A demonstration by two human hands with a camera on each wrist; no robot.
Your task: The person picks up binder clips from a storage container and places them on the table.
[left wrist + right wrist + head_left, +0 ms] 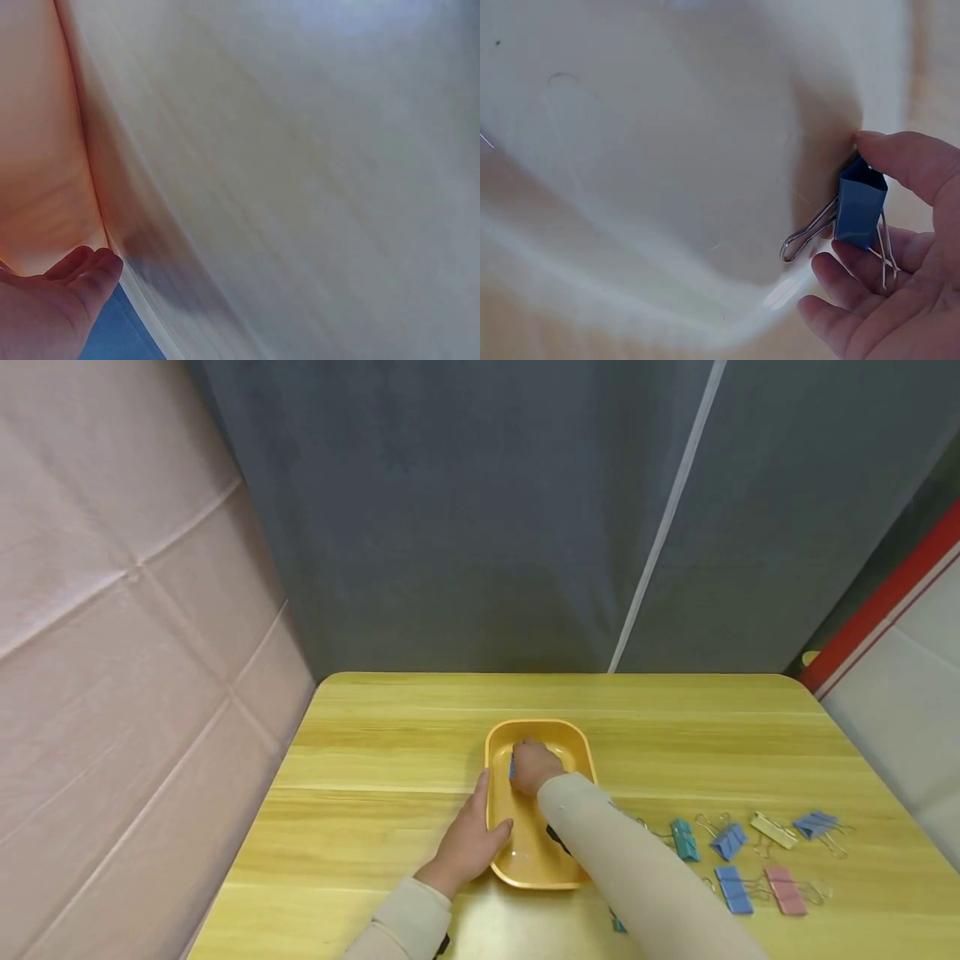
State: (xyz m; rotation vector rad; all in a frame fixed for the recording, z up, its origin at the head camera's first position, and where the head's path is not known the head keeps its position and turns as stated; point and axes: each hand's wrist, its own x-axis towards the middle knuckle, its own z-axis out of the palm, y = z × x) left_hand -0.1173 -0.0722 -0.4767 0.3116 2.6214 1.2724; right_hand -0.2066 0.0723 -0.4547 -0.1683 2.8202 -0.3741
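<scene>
An orange-yellow plastic tray point(532, 877) with rounded corners stands on the wooden table. Inside its far half, my right hand point(534, 766) pinches a blue binder clip point(860, 206) between thumb and fingers. In the right wrist view the clip's wire handles point down and away from the thumb, close over the tray floor. My left hand point(467, 839) holds the tray by its left side, thumb over the rim and fingers along the outer wall. The left wrist view shows those fingertips point(109, 266) against the wall.
To the right lie several binder clips on the table: a teal one point(684, 840), a cream one point(774, 830), a pink one point(786, 891) and blue ones point(733, 890). Another teal clip point(618, 922) is partly hidden by my right sleeve. A dark curtain point(465, 527) hangs behind the table.
</scene>
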